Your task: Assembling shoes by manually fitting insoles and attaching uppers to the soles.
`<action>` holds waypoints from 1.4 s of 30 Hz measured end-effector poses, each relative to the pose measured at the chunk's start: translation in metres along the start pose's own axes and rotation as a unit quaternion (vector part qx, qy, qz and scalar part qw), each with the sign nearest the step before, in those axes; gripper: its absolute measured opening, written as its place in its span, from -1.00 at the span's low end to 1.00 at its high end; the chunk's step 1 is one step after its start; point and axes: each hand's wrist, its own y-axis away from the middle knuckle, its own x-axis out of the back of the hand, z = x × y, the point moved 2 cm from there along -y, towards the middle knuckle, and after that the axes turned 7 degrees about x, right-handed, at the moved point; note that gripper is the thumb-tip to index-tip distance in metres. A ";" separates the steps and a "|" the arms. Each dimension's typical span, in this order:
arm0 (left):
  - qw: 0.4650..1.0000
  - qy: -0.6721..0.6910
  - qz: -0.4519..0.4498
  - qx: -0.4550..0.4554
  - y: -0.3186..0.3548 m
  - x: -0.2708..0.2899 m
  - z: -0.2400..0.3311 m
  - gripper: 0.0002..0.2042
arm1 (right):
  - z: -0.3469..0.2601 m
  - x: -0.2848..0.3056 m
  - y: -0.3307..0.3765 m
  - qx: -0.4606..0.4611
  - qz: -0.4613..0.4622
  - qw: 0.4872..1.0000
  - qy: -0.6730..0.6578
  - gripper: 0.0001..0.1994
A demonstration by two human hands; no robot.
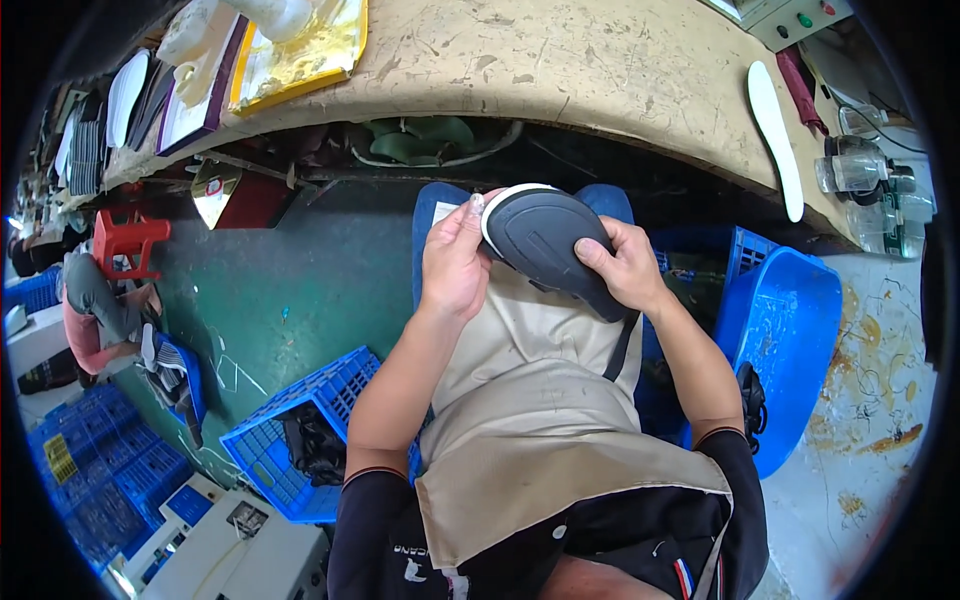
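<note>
Gripping a black sole (545, 238) between both hands, the worker holds it above the lap, just short of the bench (570, 65). The left hand (460, 262) is clamped on the white rim at the left end; the right hand (632, 268) is clamped on the right side, thumb on the sole's face.

Obstructions: the bench's front edge bounds the far side. A blue crate (262, 448) with black contents stands at near left, partly covered by the left arm. A blue tub (800, 320) flanks the right arm.

On the bench, a yellow tray (357, 40) sits at far left; a white insole (772, 135) lies at the right end, near clear bottles (855, 172). A red stool (135, 236) and a co-worker (85, 310) occupy the left side.
</note>
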 end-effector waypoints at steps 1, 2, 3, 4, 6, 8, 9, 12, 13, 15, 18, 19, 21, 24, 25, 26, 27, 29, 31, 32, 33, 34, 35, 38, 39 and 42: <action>1.000 -0.002 -0.001 0.001 -0.001 -0.001 0.002 -0.67 | 0.001 0.001 -0.002 0.001 0.000 1.000 0.000 -0.73; 1.000 -0.004 -0.001 0.001 -0.003 -0.002 0.003 -0.67 | 0.003 0.001 -0.004 0.002 0.000 1.000 0.001 -0.73; 1.000 -0.006 -0.003 0.000 -0.004 -0.002 0.005 -0.67 | 0.004 0.002 -0.006 0.004 0.000 1.000 0.001 -0.72; 1.000 -0.008 -0.004 0.000 -0.005 -0.003 0.007 -0.67 | 0.004 0.003 -0.008 0.006 0.000 1.000 0.002 -0.71; 1.000 -0.016 -0.006 -0.001 -0.005 -0.003 0.007 -0.67 | 0.002 0.004 -0.006 0.006 -0.002 1.000 0.027 -0.70; 1.000 -0.028 -0.005 -0.003 -0.001 -0.001 0.003 -0.67 | -0.003 0.003 0.000 0.003 -0.012 0.997 0.081 -0.68; 0.999 -0.034 -0.004 -0.005 0.002 0.001 0.000 -0.67 | -0.006 0.003 0.004 0.001 -0.017 0.994 0.107 -0.66; 0.998 -0.061 -0.010 -0.021 0.008 0.010 -0.004 -0.67 | -0.028 0.001 0.007 -0.001 -0.009 0.991 0.133 -0.63; 0.996 -0.078 -0.019 -0.027 0.013 0.016 -0.006 -0.65 | -0.030 0.000 0.009 -0.011 -0.029 0.988 0.153 -0.62; 0.994 -0.097 -0.031 -0.031 0.013 0.024 -0.008 -0.61 | -0.031 -0.003 0.012 -0.023 -0.046 0.984 0.170 -0.60; 0.973 0.103 -0.207 0.006 0.017 0.027 -0.011 -0.55 | -0.027 -0.010 0.019 -0.020 -0.077 0.982 0.174 -0.58; 0.950 0.171 -0.261 0.019 0.019 0.028 -0.011 -0.53 | -0.026 -0.013 0.021 -0.020 -0.088 0.981 0.174 -0.57; 0.972 0.047 -0.228 -0.023 0.020 0.020 0.004 -0.51 | -0.031 -0.015 0.015 -0.007 -0.091 0.982 0.166 -0.57; 0.933 -0.315 -0.110 -0.134 0.035 0.014 0.010 -0.46 | -0.031 -0.021 0.024 0.018 -0.107 0.984 0.143 -0.55; 0.935 -0.315 -0.108 -0.122 0.039 0.018 0.012 -0.46 | -0.033 -0.023 0.027 0.007 -0.109 0.985 0.137 -0.55; 0.919 -0.366 -0.120 -0.090 0.041 0.023 0.016 -0.44 | -0.035 -0.025 0.028 0.005 -0.110 0.982 0.154 -0.55; 0.897 -0.416 -0.134 -0.069 0.030 0.029 0.026 -0.42 | -0.037 -0.024 0.017 0.014 -0.108 0.978 0.176 -0.55; 0.844 -0.511 -0.162 -0.029 0.017 0.035 0.036 -0.38 | -0.038 -0.023 0.003 0.031 -0.105 0.969 0.219 -0.55; 0.872 -0.458 -0.167 -0.050 0.014 0.035 0.033 -0.39 | -0.040 -0.021 0.002 0.031 -0.100 0.973 0.206 -0.57; 0.896 -0.402 -0.174 -0.070 0.012 0.034 0.029 -0.39 | -0.038 -0.019 0.004 0.028 -0.095 0.976 0.194 -0.60; 0.917 -0.344 -0.180 -0.090 0.012 0.032 0.026 -0.39 | -0.037 -0.018 0.005 0.026 -0.089 0.979 0.181 -0.62; 0.934 -0.285 -0.185 -0.108 0.009 0.030 0.024 -0.39 | -0.036 -0.017 0.006 0.023 -0.084 0.982 0.168 -0.65; 0.947 -0.226 -0.192 -0.124 0.008 0.028 0.021 -0.39 | -0.036 -0.018 0.005 0.025 -0.078 0.983 0.166 -0.65; 0.964 -0.039 -0.206 -0.166 0.006 0.027 0.011 -0.37 | -0.035 -0.020 0.007 0.006 -0.065 0.991 0.115 -0.64; 0.962 0.025 -0.207 -0.178 0.005 0.026 0.010 -0.36 | -0.035 -0.021 0.008 -0.001 -0.062 0.993 0.097 -0.63; 0.960 -0.126 -0.035 -0.249 0.010 0.008 0.019 -0.33 | -0.032 -0.026 0.010 -0.001 -0.042 0.995 0.093 -0.64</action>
